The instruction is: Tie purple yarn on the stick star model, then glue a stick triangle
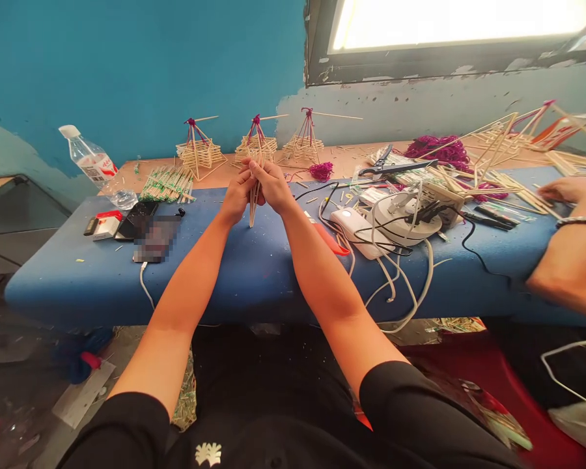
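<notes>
Both hands are raised over the middle of the blue padded bench, close together around a small bundle of thin wooden sticks. My left hand is closed on the bundle's left side, and my right hand grips it from the right. The lower stick ends point down below the fingers, and some tips show above them. Behind my hands stand three stacked stick frames, a left one, a middle one and a right one, each with purple yarn at its peak.
Wrapped sticks, a plastic bottle and a phone lie leftward. To the right are purple yarn, pliers, a white power strip with tangled cables, and another person's hand near loose sticks.
</notes>
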Motion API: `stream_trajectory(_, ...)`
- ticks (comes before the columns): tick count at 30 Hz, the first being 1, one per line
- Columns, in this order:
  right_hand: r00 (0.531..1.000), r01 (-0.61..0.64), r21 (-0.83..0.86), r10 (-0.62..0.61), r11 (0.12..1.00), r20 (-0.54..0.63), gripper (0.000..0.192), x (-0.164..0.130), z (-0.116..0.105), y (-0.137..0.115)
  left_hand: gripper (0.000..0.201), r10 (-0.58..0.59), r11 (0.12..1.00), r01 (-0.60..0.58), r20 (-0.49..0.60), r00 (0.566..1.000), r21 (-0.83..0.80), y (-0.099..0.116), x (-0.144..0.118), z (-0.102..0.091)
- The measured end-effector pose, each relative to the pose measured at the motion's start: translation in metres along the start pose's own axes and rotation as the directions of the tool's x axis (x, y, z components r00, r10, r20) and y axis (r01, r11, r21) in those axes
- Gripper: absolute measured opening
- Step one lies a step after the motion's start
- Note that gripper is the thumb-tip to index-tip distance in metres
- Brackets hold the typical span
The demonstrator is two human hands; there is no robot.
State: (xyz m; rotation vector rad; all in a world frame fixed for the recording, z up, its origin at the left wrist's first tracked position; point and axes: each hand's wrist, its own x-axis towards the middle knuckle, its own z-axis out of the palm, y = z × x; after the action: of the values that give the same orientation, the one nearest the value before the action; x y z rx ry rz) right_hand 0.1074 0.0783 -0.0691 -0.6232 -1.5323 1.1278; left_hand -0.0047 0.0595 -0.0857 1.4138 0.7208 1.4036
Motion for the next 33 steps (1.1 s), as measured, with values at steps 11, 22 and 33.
stream_trajectory(11,0.990,-0.003,-0.080,-0.009,0.997,-0.139,0.057,0.001,-0.005,0.000,0.039,-0.125,0.984,0.134,-0.080,0.989,0.117,0.012,-0.001,-0.004)
stream_trajectory(22,0.927,-0.025,-0.144,-0.031,0.989,-0.374,0.052,0.019,-0.020,0.021,0.030,-0.112,0.932,0.242,-0.422,0.900,0.270,0.025,0.008,-0.030)
stream_trajectory(33,0.957,-0.290,-0.592,0.230,0.752,-0.176,0.017,0.004,-0.007,0.035,0.021,-0.198,0.746,0.455,-0.491,0.848,0.486,0.001,0.009,-0.050)
